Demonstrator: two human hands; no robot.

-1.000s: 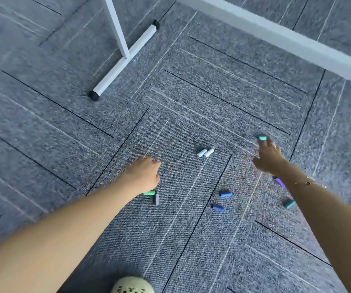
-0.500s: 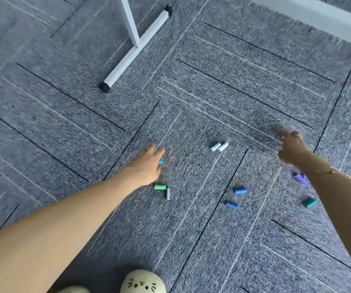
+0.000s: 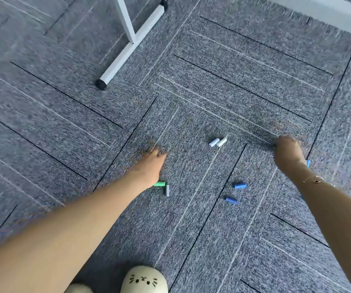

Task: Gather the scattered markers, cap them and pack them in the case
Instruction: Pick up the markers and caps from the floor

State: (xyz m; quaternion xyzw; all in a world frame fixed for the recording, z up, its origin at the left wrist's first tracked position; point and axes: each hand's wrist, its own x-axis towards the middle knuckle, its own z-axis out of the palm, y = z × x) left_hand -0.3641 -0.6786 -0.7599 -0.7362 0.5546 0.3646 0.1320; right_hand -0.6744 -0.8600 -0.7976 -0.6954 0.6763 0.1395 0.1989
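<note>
Grey carpet tiles (image 3: 244, 81) with dark seams and pale stripes cover the floor, and small marker caps lie scattered on them; the left hand (image 3: 149, 168) reaches down to the carpet left of centre, a ring on one finger, its fingers bent downward at the pile, though motion blur hides whether they pinch anything; just near of that hand a green cap (image 3: 160, 183) lies crosswise, with a grey cap (image 3: 167, 190) touching or almost touching its right end and pointing toward the viewer; farther off, between the two hands, a pale lilac cap (image 3: 214, 142) and a white cap (image 3: 221, 142) lie side by side, both slanted the same way; nearer and right of centre two blue caps lie apart from each other, one (image 3: 239, 185) farther and one (image 3: 231, 200) nearer; the right hand (image 3: 286, 153) is down at the carpet on the right, fingers curled under, and I cannot tell whether it holds something; a gold bracelet (image 3: 313, 179) sits on that wrist, and a sliver of a blue piece (image 3: 308, 163) shows just past the wrist's right edge; a white metal frame leg (image 3: 131, 45) with a black end cap stands far left; a cream cat-face slipper (image 3: 144, 280) shows at the near edge.
</note>
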